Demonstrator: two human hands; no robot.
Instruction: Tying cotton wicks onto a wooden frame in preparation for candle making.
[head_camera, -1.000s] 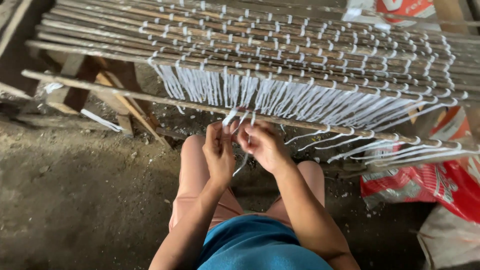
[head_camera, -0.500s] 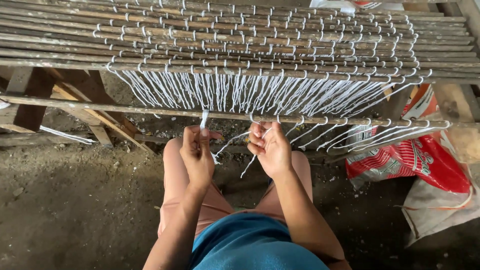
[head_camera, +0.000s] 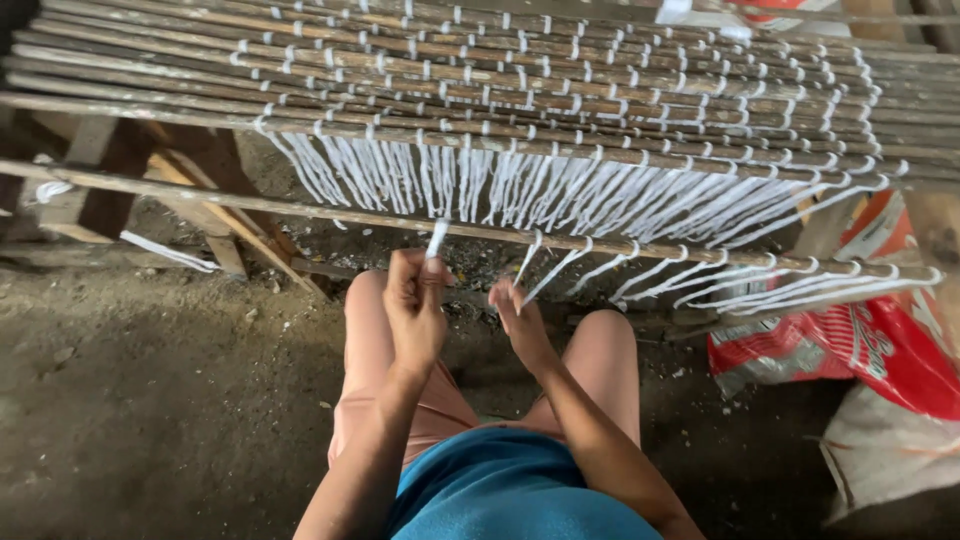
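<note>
A mat of thin brown sticks (head_camera: 560, 90) bound with rows of white string lies on a wooden frame in front of me. Many white strings (head_camera: 560, 195) run down from it to the nearest stick (head_camera: 250, 203). My left hand (head_camera: 413, 308) is closed on one white string end (head_camera: 436, 238) that pokes up just below this stick. My right hand (head_camera: 517, 318) pinches another white string (head_camera: 545, 275) that slants up to the stick. My bare knees are under both hands.
A wooden trestle leg (head_camera: 215, 215) stands at the left under the frame. Red and white plastic sacks (head_camera: 850, 345) lie at the right. A grey sack (head_camera: 885, 450) sits at the lower right. Dirt floor (head_camera: 150, 400) spreads to the left.
My hands have moved apart. The left hand stays closed on its string end; the right hand has slid lower and now holds a single taut string.
</note>
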